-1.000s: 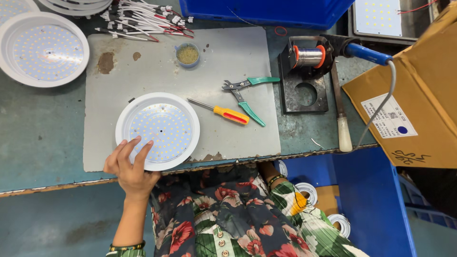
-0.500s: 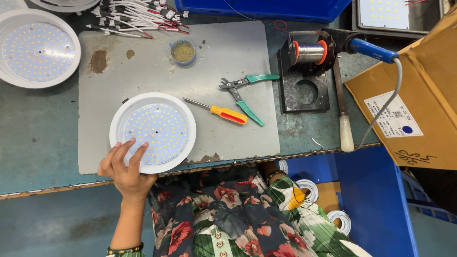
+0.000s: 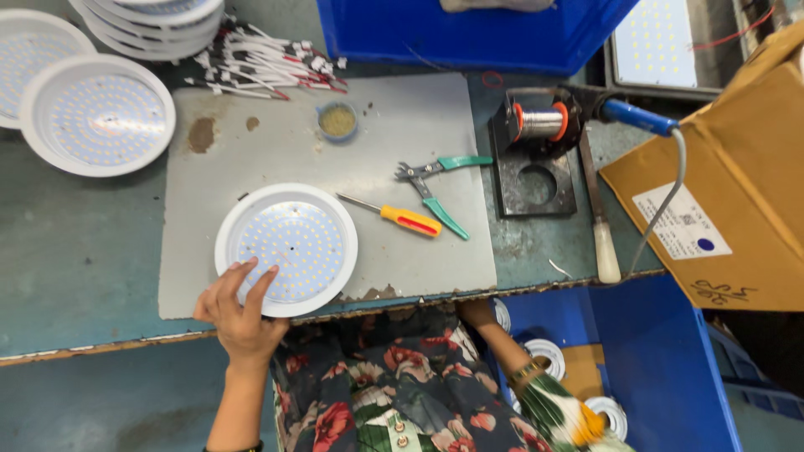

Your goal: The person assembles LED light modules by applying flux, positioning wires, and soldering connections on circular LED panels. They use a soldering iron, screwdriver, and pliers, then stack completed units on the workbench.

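White plastic round lamp disc [image 3: 286,249] studded with small LEDs lies on the grey mat [image 3: 419,259] at the tabletop's near edge; left hand [image 3: 239,310] steadies its rim, fingers [image 3: 258,285] spread and flat – not gripping; right hand [image 3: 578,423] is below the edge, its grip unclear.
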